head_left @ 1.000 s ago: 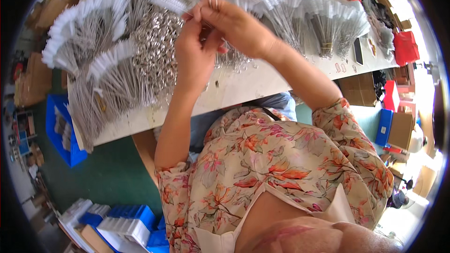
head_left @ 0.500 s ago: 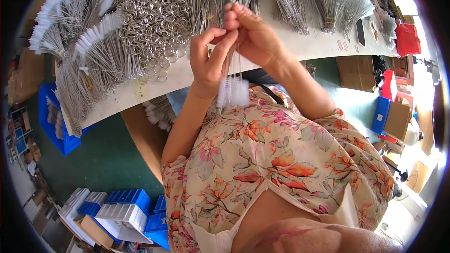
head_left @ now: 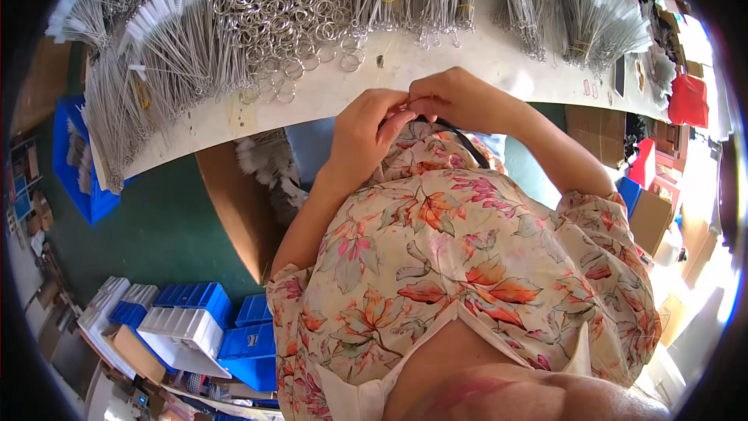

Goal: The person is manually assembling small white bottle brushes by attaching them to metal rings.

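Observation:
My left hand (head_left: pixel 365 131) and my right hand (head_left: pixel 466 100) meet at the table's near edge, in front of my body. The fingers of both are bent and pressed together at the tips. What they pinch, if anything, is hidden behind the fingers. Beyond the hands, a heap of silver split rings (head_left: pixel 284 8) covers the table's back left, with a few loose rings (head_left: pixel 351 61) at its near side. Wire-handled cleaning brushes (head_left: pixel 175 39) with white bristles lie in bunches to the left of it. More brushes (head_left: pixel 448 0) lie at the middle back, their looped wire ends toward me.
Further brush bunches (head_left: pixel 596 31) lie on the white table (head_left: pixel 327 93) at the right. A blue crate (head_left: pixel 82 164) stands past the table's left end. Under the table a cardboard box (head_left: pixel 234 203) sits beside white bristly pieces. Blue and white bins (head_left: pixel 187 327) stand lower left.
Both hands have come down toward me from above the table, staying together. The brushes that hung below my fingers no longer show. The view has shifted slightly.

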{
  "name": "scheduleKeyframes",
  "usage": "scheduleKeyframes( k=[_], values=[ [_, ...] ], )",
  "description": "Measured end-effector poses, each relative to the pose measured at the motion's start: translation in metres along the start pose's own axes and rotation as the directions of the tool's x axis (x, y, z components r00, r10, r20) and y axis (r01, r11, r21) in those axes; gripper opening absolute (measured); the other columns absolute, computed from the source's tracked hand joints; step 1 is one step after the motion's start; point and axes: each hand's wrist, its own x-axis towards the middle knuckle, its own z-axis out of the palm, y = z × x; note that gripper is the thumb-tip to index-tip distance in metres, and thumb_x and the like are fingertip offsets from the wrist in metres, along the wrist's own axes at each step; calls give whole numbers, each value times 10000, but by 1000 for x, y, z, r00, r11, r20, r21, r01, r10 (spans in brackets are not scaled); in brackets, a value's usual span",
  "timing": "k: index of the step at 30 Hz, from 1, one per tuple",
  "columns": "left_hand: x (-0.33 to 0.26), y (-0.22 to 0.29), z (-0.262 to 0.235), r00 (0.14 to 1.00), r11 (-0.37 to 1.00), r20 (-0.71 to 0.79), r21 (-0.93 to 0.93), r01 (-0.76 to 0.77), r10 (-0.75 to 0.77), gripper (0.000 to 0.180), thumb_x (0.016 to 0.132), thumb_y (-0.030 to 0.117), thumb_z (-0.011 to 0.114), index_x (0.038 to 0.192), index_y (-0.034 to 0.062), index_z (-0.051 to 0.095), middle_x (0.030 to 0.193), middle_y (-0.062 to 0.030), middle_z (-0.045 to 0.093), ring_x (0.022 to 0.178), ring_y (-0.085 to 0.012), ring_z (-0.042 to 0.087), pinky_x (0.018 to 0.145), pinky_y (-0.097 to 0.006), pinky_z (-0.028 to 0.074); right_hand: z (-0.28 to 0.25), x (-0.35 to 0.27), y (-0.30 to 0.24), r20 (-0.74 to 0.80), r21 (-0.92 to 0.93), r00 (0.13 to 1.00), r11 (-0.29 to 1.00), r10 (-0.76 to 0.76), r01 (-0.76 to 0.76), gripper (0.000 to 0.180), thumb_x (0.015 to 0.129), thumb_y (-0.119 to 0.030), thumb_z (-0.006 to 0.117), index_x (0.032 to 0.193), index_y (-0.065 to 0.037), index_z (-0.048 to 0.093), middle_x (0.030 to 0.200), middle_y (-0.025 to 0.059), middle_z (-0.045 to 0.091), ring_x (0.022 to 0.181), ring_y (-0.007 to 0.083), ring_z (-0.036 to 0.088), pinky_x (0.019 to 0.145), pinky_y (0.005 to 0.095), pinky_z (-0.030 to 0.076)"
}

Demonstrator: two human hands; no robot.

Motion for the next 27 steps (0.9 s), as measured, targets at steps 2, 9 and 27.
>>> scheduleKeyframes(
  k=[2, 9, 27],
  values=[
    [-1, -2, -7, 988, 985, -25, 84, -151, 154, 240, 762, 65, 673, 986, 37, 591, 810, -73, 613, 656, -198, 594, 586, -267, 470, -4, 4, -10, 67, 233, 997, 971, 43, -57, 139, 848, -176, 549, 839, -54, 616, 698, 69, 598, 643, 159, 574, 609, 294, 462],
    [28, -21, -38, 979, 916, 137, 353, -191, 151, 226, 688, 85, 702, 888, 76, 596, 782, -44, 575, 670, -221, 582, 550, -305, 466, -26, -2, 2, 70, 213, 977, 954, 202, -212, 123, 848, -144, 531, 864, -67, 626, 715, 38, 608, 587, 128, 573, 518, 271, 453],
    [52, -27, -48, 991, 942, -35, 309, 132, -128, 126, 700, 37, 681, 789, 74, 599, 872, -46, 552, 793, -222, 555, 631, -326, 468, -19, 29, -19, -332, 299, 943, 946, -21, 126, 164, 886, -143, 551, 929, -18, 647, 709, 9, 600, 608, 36, 486, 535, 196, 404]
  ],
)
